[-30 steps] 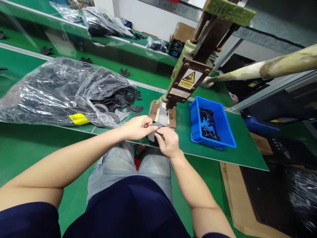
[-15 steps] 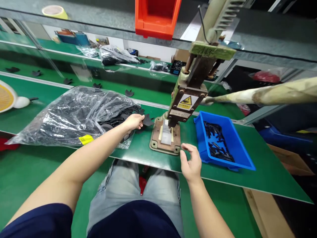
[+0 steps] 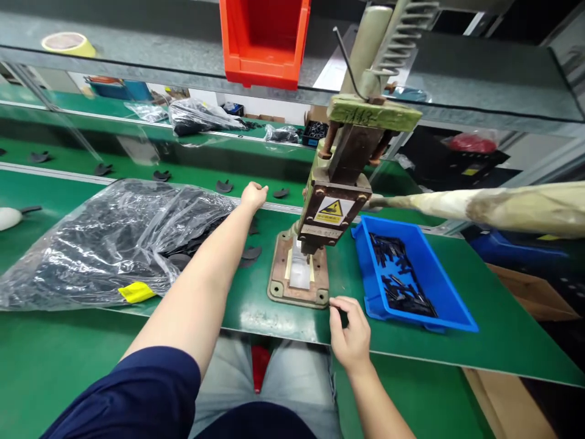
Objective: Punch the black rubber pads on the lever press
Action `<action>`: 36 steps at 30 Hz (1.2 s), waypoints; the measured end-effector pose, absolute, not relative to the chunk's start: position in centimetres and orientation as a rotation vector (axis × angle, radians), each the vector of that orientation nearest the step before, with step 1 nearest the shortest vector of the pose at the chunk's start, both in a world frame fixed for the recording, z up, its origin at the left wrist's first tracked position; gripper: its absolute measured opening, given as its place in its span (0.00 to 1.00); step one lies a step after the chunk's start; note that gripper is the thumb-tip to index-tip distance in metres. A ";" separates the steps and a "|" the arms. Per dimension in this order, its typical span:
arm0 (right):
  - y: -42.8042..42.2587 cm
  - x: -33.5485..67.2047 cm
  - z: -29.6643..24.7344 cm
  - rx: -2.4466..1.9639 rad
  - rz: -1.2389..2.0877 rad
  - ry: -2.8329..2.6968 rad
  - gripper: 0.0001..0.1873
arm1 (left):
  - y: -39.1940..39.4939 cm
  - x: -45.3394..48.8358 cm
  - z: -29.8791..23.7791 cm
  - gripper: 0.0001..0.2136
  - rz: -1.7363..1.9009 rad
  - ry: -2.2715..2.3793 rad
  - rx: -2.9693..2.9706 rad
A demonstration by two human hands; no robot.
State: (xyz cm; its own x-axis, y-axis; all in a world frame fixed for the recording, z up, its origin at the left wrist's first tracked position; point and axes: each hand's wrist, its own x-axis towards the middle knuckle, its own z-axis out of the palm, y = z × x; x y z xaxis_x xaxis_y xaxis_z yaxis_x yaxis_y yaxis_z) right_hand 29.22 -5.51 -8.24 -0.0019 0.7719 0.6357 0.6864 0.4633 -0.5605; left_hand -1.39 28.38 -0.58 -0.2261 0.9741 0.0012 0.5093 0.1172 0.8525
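My left hand (image 3: 253,196) is stretched far forward over the metal rail at the edge of the far belt. Its fingers point away and curl down, so I cannot see whether it holds anything. A dark flat cut piece (image 3: 281,192) lies on the belt just right of it. My right hand (image 3: 350,332) rests at the near edge of the work board, by the front right corner of the hand press base (image 3: 278,286). Its fingers are curled, thumb against forefinger, and nothing shows in them. A pale insert (image 3: 300,273) sits in the base under the press head (image 3: 333,213).
A clear plastic bag (image 3: 105,244) of dark cut pieces lies to the left, with loose pieces (image 3: 251,252) spilling out by my forearm. A blue bin (image 3: 414,274) of small black parts stands right of the press. The wrapped press lever (image 3: 493,207) juts right. A red bin (image 3: 262,39) sits overhead.
My left hand carried a dark piece from near my lap, past the bag, out to the far belt, where a piece now lies. My right hand let go and settled beside the press base.
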 end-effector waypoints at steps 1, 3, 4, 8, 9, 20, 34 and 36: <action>-5.5 29.2 -8.3 -1.256 0.111 -1.719 0.13 | 28.0 -2.7 -0.2 0.13 1.001 1.908 1.558; -5.4 29.1 -8.2 -1.245 0.115 -1.718 0.12 | 27.1 -5.4 0.9 0.15 0.930 2.080 1.737; -5.3 29.1 -8.2 -1.235 0.118 -1.720 0.12 | 26.6 -6.8 1.5 0.18 0.840 2.137 1.845; -5.0 28.9 -7.9 -1.176 0.123 -1.726 0.11 | 23.8 -11.4 3.6 0.17 0.626 2.158 2.073; -5.0 28.7 -7.7 -1.164 0.122 -1.725 0.11 | 22.9 -12.1 3.9 0.17 0.621 2.155 2.116; -4.8 35.5 -1.4 -1.451 0.058 -1.741 0.10 | 5.5 -11.5 -3.5 0.15 0.944 1.570 2.491; 5.4 47.1 -0.6 -1.981 0.373 -2.143 0.32 | -1.4 -7.5 -8.2 0.07 1.417 1.594 2.088; 5.7 47.4 -0.5 -1.969 0.367 -2.170 0.28 | -1.4 -7.4 -8.2 0.07 1.408 1.587 2.070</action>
State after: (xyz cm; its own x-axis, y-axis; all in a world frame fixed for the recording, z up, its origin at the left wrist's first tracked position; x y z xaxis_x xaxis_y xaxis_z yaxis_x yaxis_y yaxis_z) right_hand 47.37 5.75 -0.54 -0.1007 0.9946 -0.0261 0.9479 0.0879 -0.3061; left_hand -7.41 -1.45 -8.17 -0.0163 0.8257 0.5638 0.6580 -0.4157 0.6279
